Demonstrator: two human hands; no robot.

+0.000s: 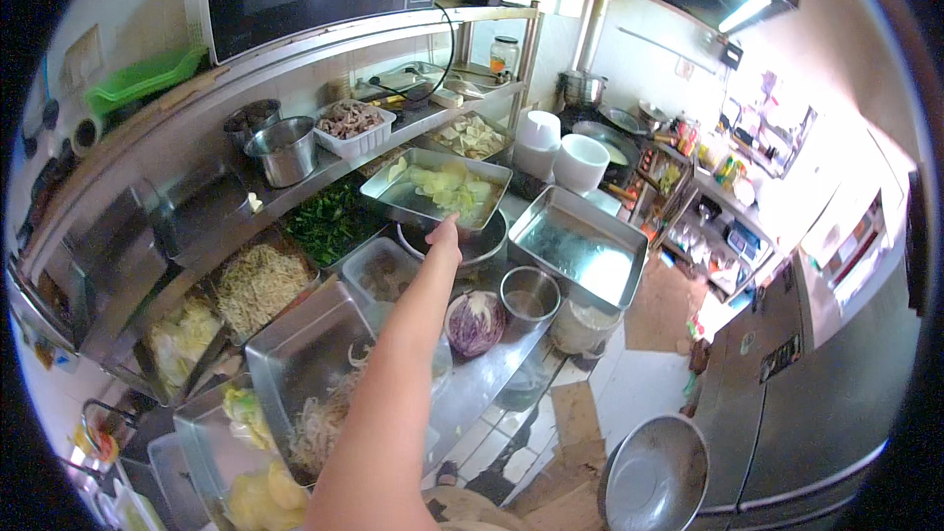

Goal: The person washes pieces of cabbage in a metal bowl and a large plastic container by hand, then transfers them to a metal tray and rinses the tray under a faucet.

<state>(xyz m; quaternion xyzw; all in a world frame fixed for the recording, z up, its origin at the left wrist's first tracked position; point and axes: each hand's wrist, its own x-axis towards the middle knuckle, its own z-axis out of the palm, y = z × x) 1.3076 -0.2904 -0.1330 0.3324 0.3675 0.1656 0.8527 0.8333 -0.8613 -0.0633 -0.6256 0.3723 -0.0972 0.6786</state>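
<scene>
My left hand [445, 238] grips the near rim of a shallow metal tray [394, 192], with the thumb at the edge and the other fingers mostly hidden. Thin pale yellow-green vegetable slices [453, 188] lie in the tray. Under its near side shows a round, light-rimmed pan [490, 247]. To the right is another rectangular metal tray [571, 240], holding what looks like a shiny film of liquid. A cut red cabbage [475, 324] and a small steel pot [531, 293] stand nearer me. My right hand is out of view.
Leafy greens [335, 220], shredded pale food [263, 287] and a tilted metal pan [295, 354] fill the counter's left. White bowls [582, 162] are stacked behind the trays. Above runs a metal shelf [346, 169] with steel pots. A large metal bowl [655, 476] is at lower right.
</scene>
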